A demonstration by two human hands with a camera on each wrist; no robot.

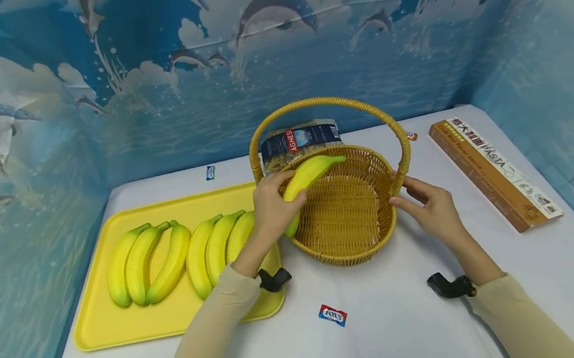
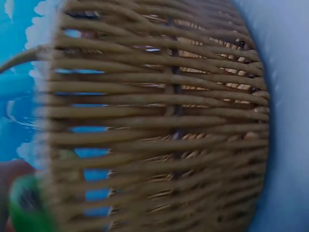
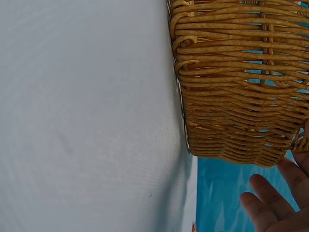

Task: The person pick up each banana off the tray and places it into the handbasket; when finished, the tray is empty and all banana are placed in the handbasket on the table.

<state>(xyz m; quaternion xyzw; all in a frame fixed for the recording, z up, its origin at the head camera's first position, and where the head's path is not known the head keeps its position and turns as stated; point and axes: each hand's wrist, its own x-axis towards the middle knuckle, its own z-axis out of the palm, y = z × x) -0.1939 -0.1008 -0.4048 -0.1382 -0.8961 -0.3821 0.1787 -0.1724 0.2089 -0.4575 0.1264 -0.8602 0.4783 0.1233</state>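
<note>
My left hand (image 1: 271,205) grips a yellow banana (image 1: 314,170) at the left rim of a round wicker basket (image 1: 346,210). The banana slants over the opening, its stem end toward the back right. In the left wrist view, the basket's woven wall (image 2: 159,116) fills most of the frame and the banana's green tip (image 2: 30,205) shows at the lower left. At the opposite side, my right hand (image 1: 433,206) holds the basket's rim by the foot of its arched handle (image 1: 321,101). Its lower fingers (image 3: 270,195) spread outside the weave in the right wrist view.
Several bananas (image 1: 155,261) lie on a yellow tray (image 1: 94,322) left of the basket, partly behind my left forearm. A pasta bag (image 1: 300,140) stands behind the basket, a long pasta box (image 1: 494,173) lies at the right. Small wrapped candies (image 1: 333,315) dot the white table.
</note>
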